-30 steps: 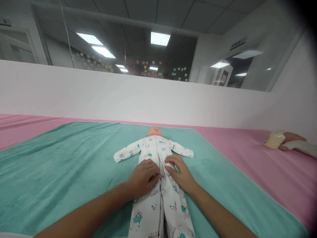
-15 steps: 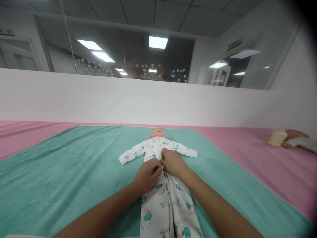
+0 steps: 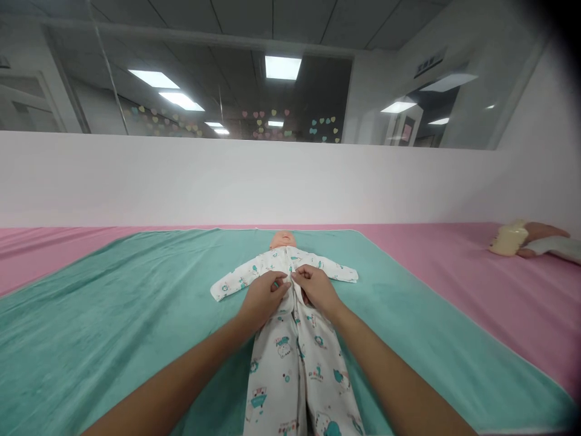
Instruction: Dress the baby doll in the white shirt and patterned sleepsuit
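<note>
A baby doll [image 3: 282, 238] lies on its back on a teal blanket [image 3: 149, 315], head at the far end. It wears a white onesie [image 3: 284, 351] printed with small teal and coloured figures, its sleeves spread out to both sides. My left hand [image 3: 265, 297] pinches the left edge of the onesie's front opening at the belly. Opposite it, my right hand [image 3: 318, 290] pinches the other edge, the fingertips of both hands close together. Below them the front seam runs down between the legs, partly open. Any fastener between my fingers is too small to make out.
Pink cloth [image 3: 454, 266] shows around the blanket. At the right lies a cream-coloured object [image 3: 508, 239] beside a skin-coloured doll part [image 3: 542, 232] and white fabric [image 3: 554, 246]. A white wall [image 3: 227, 181] with a large window [image 3: 204, 72] stands behind.
Both hands have moved slightly up the onesie toward the chest. The right hand has turned so that its fingertips face the left hand's. The camera view has shifted a little.
</note>
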The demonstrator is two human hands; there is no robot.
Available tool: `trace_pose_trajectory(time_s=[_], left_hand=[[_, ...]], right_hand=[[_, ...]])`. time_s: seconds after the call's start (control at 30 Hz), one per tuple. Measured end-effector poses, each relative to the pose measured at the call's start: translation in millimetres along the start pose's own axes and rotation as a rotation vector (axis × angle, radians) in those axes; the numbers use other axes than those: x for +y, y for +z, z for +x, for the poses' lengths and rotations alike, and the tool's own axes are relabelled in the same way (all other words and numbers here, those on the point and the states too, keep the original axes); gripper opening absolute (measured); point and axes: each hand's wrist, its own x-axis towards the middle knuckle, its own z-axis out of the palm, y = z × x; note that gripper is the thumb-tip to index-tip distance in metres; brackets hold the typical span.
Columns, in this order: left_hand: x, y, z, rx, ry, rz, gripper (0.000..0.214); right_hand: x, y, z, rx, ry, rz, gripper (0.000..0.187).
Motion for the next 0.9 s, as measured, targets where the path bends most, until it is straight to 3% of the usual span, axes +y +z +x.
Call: trace_pose_trajectory(time_s=[0.23, 0.5, 0.67, 0.9], left_hand=[[14, 3.0, 27, -0.106, 0.075, 0.219, 0.007], [4, 2.2, 11, -0.022, -0.065, -0.019, 0.019], [-3, 3.2, 10, -0.048, -0.194, -0.271, 0.027], [-6, -0.4, 11, -0.067, -0.176, -0.309, 0.026]], right_hand=[[9, -6, 2, -0.057, 0.038, 0.143, 0.031], [7, -6, 0, -0.044, 0.040, 0.129, 0.029], [7, -4, 0, -0.042, 0.064, 0.121, 0.031], [8, -5, 0, -0.040, 0.057, 0.163, 0.035]])
